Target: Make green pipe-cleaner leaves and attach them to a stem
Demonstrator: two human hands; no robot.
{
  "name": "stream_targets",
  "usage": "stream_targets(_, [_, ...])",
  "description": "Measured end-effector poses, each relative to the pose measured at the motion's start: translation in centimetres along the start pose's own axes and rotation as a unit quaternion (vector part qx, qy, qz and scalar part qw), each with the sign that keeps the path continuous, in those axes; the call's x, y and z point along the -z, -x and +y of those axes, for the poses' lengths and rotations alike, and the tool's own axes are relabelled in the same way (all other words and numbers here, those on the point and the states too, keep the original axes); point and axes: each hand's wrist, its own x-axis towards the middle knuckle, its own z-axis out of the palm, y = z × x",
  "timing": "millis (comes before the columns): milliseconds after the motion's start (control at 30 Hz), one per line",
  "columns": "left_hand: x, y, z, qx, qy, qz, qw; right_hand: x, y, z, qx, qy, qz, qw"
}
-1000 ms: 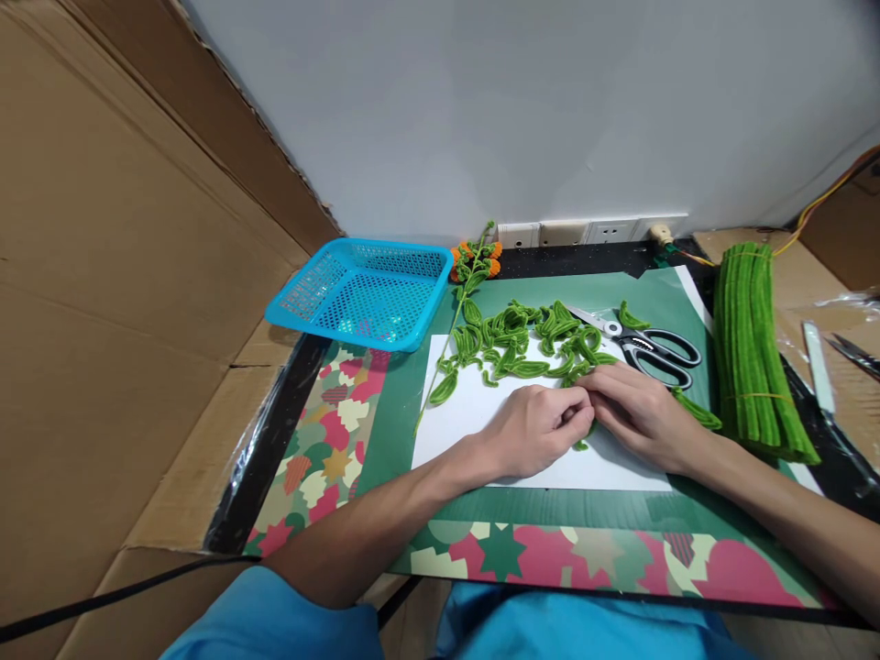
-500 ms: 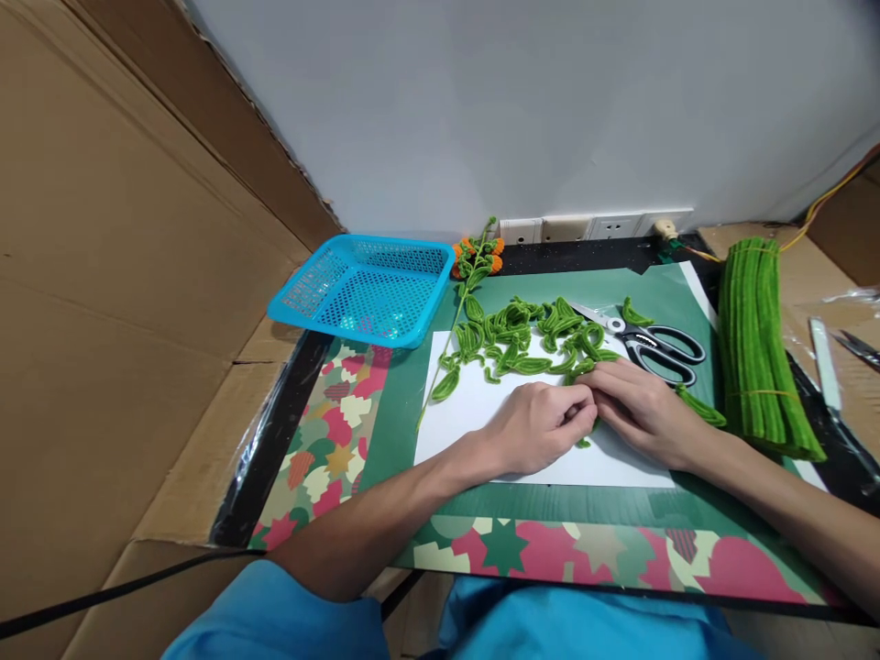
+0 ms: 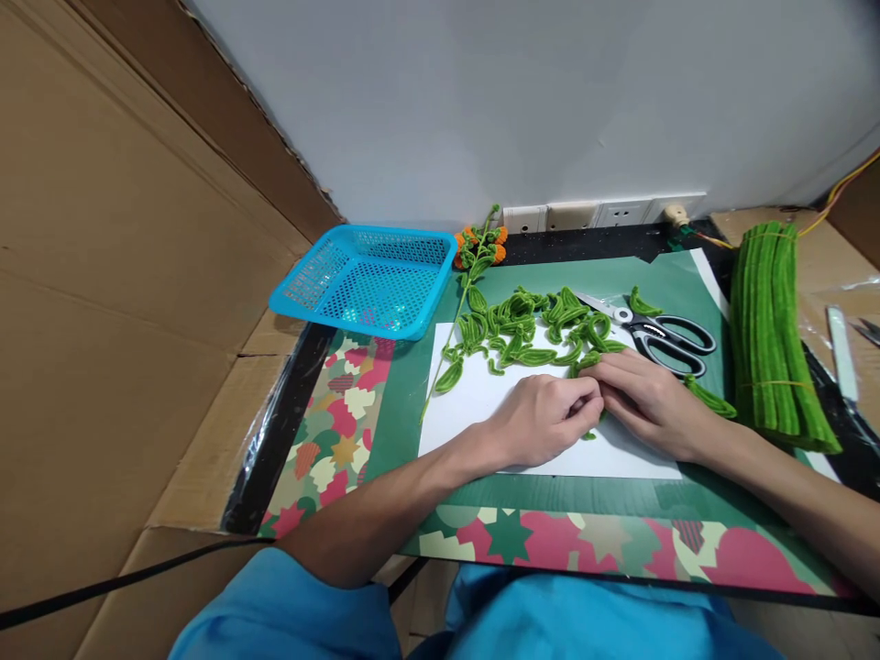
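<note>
Over the white paper (image 3: 474,403), my left hand (image 3: 550,417) and my right hand (image 3: 646,399) meet fingertip to fingertip, both closed. Bits of green pipe cleaner (image 3: 589,437) show just below and between the fingers, so both hands seem to pinch one piece; most of it is hidden. Beyond the fingers lies a loose pile of green pipe cleaner leaves (image 3: 515,316). Scissors (image 3: 664,339) with black and grey handles lie partly open behind my right hand. One leaf (image 3: 711,399) rests beside my right wrist.
A blue plastic basket (image 3: 364,275) stands at the back left. Next to it lies a green stem with orange flowers (image 3: 481,252). A thick bundle of green pipe cleaners (image 3: 770,339) is on the right. Wall sockets (image 3: 595,215) line the back, and a cardboard wall (image 3: 124,275) rises left.
The view has shifted slightly, so everything on the right sits a little further right and higher. Both hands stay together in nearly the same pose.
</note>
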Motion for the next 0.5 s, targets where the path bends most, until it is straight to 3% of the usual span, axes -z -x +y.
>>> stream_targets(500, [0.08, -0.06, 0.13, -0.004, -0.008, -0.009, 1.0, -0.22, 0.57, 0.47, -0.006, 0.005, -0.015, 1.0])
